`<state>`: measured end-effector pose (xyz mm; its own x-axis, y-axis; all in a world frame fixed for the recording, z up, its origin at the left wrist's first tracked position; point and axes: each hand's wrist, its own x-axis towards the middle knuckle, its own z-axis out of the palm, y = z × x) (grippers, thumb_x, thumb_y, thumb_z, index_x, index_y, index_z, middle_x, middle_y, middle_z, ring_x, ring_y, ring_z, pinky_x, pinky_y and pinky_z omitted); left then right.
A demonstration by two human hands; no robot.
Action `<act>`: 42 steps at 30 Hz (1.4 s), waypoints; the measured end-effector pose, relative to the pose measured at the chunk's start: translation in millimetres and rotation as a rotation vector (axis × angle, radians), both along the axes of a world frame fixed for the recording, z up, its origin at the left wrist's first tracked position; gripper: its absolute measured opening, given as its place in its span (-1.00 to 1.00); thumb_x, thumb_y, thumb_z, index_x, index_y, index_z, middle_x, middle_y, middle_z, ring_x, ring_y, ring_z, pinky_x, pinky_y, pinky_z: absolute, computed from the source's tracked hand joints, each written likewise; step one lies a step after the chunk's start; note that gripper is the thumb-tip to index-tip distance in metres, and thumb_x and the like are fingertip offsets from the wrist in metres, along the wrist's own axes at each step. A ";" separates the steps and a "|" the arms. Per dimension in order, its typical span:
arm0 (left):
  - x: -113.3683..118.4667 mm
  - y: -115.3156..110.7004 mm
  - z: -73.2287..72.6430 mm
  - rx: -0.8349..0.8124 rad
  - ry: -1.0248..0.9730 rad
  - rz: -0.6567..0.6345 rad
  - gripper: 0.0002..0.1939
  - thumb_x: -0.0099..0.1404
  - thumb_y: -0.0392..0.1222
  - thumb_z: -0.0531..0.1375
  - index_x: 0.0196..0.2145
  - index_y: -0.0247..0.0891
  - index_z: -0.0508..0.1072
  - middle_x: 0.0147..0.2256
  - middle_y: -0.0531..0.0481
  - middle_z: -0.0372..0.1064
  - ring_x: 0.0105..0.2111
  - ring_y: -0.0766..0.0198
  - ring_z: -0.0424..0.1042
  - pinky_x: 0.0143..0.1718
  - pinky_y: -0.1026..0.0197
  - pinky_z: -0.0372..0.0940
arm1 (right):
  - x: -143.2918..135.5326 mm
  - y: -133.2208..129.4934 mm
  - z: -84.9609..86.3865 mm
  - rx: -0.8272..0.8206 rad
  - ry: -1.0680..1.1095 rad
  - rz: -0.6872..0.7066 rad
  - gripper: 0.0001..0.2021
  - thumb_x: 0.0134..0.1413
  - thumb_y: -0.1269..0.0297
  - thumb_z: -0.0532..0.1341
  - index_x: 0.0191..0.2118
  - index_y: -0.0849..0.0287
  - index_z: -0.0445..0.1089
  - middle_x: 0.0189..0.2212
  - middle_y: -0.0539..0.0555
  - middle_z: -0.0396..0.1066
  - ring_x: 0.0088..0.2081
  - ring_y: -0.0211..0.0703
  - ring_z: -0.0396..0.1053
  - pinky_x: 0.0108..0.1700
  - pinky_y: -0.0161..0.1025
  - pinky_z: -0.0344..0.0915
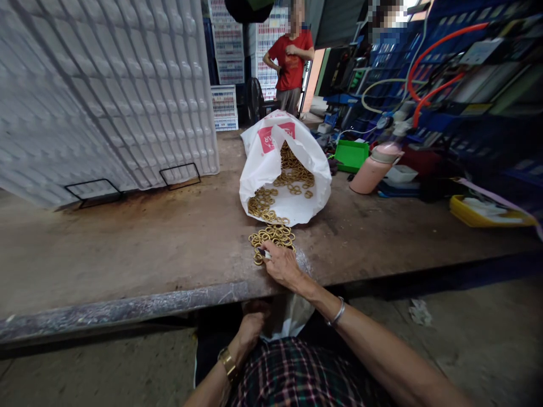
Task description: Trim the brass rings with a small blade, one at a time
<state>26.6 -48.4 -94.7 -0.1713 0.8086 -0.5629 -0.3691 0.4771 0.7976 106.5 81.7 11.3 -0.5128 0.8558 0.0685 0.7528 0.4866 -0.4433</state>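
Observation:
My right hand (pixel 280 264) is at the table's front edge, closed on a slim pen-like tool (pixel 264 254) with a dark tip. Its fingers touch a small heap of brass-coloured rings (pixel 275 233). Directly behind lies a white plastic sack (pixel 263 164) with red print, its mouth facing me and more rings (pixel 292 169) inside. Below the table edge, over my lap, my left hand (pixel 253 323) has curled fingers, partly in shadow; what they hold is hidden. Next to it a whitish bag (pixel 297 315) hangs at my lap, partly covered by my right forearm.
Tall stacked white plastic trays (pixel 169 85) stand at left beside black wire stands (pixel 180 176). At right are a pink bottle (pixel 371 170), a green bin (pixel 351 156) and a yellow basket (pixel 487 215). A person in a red shirt (pixel 292 59) stands beyond the table (pixel 169 237).

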 end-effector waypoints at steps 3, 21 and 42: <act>0.9 -5.2 35.5 0.017 0.056 -0.119 -0.91 -0.07 -0.25 0.24 -0.57 -0.33 0.42 -0.65 0.11 0.24 -0.61 0.39 0.19 -0.56 0.32 0.07 | 8.8 -3.9 -3.7 -0.068 0.205 0.016 -0.85 0.02 0.36 0.05 -0.26 0.13 0.31 -0.40 0.02 0.42 -0.36 -0.19 0.34 -0.32 -0.33 0.12; -10.4 21.3 106.7 0.258 0.150 0.056 -0.65 0.12 0.09 0.15 -0.42 -0.31 0.32 -0.61 0.14 0.21 -0.71 0.51 0.13 -0.71 0.44 0.04 | 25.4 -38.4 5.1 -0.579 0.697 0.068 -0.80 0.08 0.15 0.05 -0.43 0.17 0.20 -0.65 -0.12 0.20 -0.58 -0.35 0.15 -0.46 -0.38 0.12; -13.7 15.9 100.9 0.305 -0.136 -0.061 -0.72 0.16 0.03 0.15 -0.41 -0.27 0.28 -0.56 0.13 0.24 -0.66 0.48 0.17 -0.69 0.42 0.07 | 17.9 -38.4 2.4 -0.524 0.558 0.047 -0.79 0.08 0.27 -0.02 -0.51 0.18 0.20 -0.64 -0.09 0.23 -0.54 -0.33 0.21 -0.45 -0.39 0.11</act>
<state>13.0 -32.4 6.1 -0.0575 0.9496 -0.3081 -0.4599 0.2487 0.8524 124.4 43.3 13.7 -0.5579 0.8260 -0.0803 0.3331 0.1343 -0.9333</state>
